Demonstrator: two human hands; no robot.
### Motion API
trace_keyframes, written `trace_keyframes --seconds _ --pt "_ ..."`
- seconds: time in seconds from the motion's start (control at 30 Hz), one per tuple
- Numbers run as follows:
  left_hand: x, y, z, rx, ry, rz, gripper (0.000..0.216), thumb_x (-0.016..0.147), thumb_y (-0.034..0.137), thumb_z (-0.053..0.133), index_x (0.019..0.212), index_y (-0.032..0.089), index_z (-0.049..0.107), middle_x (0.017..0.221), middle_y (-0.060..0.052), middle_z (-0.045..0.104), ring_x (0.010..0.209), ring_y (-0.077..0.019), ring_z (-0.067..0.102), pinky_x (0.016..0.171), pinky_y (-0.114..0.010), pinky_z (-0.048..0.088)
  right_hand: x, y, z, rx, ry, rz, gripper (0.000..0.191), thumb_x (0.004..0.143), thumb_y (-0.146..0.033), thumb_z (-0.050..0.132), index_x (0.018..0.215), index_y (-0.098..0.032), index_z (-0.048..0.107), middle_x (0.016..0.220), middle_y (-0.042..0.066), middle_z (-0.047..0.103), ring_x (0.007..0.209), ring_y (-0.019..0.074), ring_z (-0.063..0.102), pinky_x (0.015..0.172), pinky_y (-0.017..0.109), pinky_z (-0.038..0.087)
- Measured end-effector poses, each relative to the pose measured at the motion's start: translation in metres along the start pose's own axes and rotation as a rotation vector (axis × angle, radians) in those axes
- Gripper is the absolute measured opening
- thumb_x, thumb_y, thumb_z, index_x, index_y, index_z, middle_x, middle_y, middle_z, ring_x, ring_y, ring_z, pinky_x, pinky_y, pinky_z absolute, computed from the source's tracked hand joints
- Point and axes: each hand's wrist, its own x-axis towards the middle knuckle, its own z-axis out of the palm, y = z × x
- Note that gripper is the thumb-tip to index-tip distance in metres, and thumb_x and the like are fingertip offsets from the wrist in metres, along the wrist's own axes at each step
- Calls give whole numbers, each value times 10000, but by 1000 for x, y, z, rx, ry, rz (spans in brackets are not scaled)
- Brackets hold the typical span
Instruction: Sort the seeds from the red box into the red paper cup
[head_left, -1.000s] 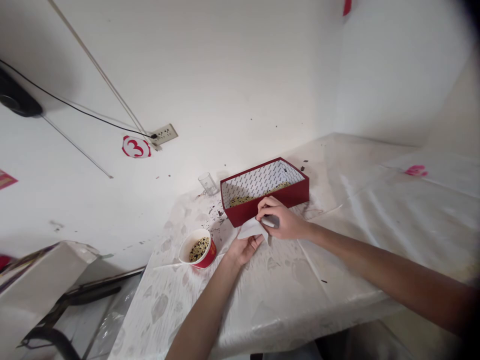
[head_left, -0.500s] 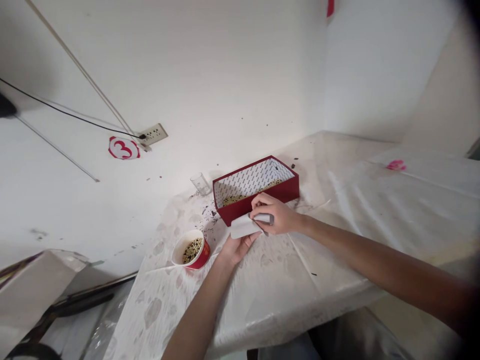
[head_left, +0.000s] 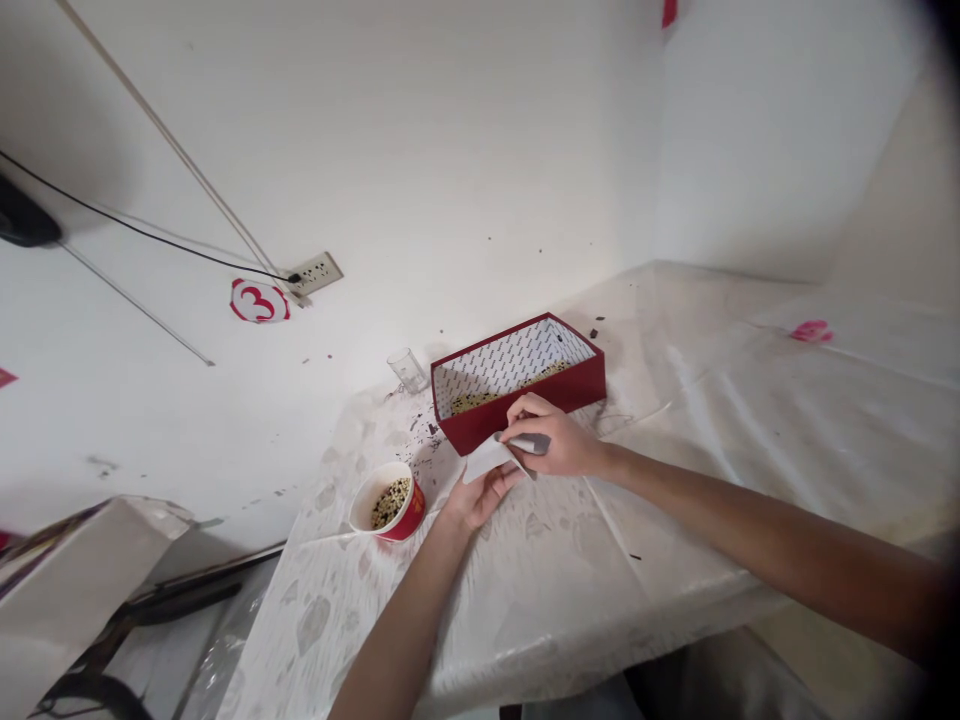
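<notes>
My left hand (head_left: 472, 497) holds a white sheet of paper (head_left: 484, 458) from below, just in front of a dark red box (head_left: 525, 395). My right hand (head_left: 551, 440) is closed on a small grey object (head_left: 531, 443) and rests against the top edge of the paper. The box has a patterned white lining and a layer of small tan grains along its near side. A red paper cup (head_left: 390, 500) with mixed light and dark grains stands to the left of my left hand.
A small clear glass (head_left: 409, 369) stands behind the box by the wall. Dark specks litter the plastic-covered table (head_left: 570, 570) near the glass. A wall socket (head_left: 315, 272) with a cable and a round "3" sticker (head_left: 259, 301) are on the wall. A pink scrap (head_left: 811, 331) lies far right.
Both hands have stayed at the paper in front of the box, shifting it slightly; the view itself swung a little left and back.
</notes>
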Motion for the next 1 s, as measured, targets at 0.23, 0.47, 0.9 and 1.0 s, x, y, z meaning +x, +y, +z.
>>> trace_keyframes --seconds 0.23,0.47,0.9,1.0 --pt "-3 3 9 -13 -12 40 265 759 218 769 1009 172 693 961 -79 738 853 -189 682 787 -314 573 -6 0 11 33 80 62 291 745 -99 675 976 -265 733 987 42 572 927 197 582 795 370 535" --pt "-4 5 14 -38 -19 28 276 745 112 752 1014 125 691 925 -65 732 841 -154 680 892 -304 523 -6 -4 13 -101 136 102 207 812 -166 663 993 -256 709 968 48 564 906 199 572 776 360 512" --pt "0 -2 12 -17 13 39 300 712 144 766 1005 161 701 897 -49 723 784 -142 643 795 -283 545 0 -2 2 -377 68 -32 59 837 -199 633 867 -214 681 910 55 592 854 203 543 778 379 458" --pt "-1 -5 13 2 -12 -2 253 711 154 758 958 146 704 853 -55 709 790 -160 643 792 -299 545 15 -13 6 -275 153 -48 71 842 -194 634 889 -223 677 897 49 584 860 202 550 796 385 473"
